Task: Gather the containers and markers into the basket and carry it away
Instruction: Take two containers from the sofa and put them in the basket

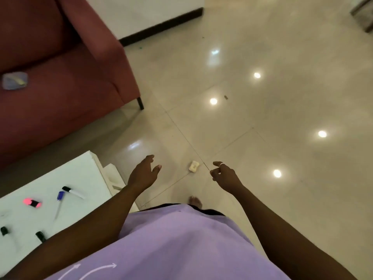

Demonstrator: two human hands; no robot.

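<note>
A person in a lilac shirt stands over a glossy tiled floor with both arms stretched forward. The left hand, just below the centre at about 7 o'clock, hangs released, fingers loosely spread and grasping nothing. The right hand, at about 5 o'clock, is also empty, with its fingers loosely curled and a ring on one of them. The hands are apart, and between them, on the floor, lies a small white block. A bare foot shows just beyond the shirt hem.

The markers lie on a white table at 8 o'clock, beside the left forearm. A black-capped white marker lies nearest the table's far corner, a blue marker is just beside it, and a pink highlighter lies further toward 9 o'clock. Two more lie nearer the person: a left dark marker at the frame's edge and a right dark marker, partly covered by the forearm.

A red sofa fills the 10 o'clock area. On its seat rests a small bluish object, too blurred to identify.
</note>
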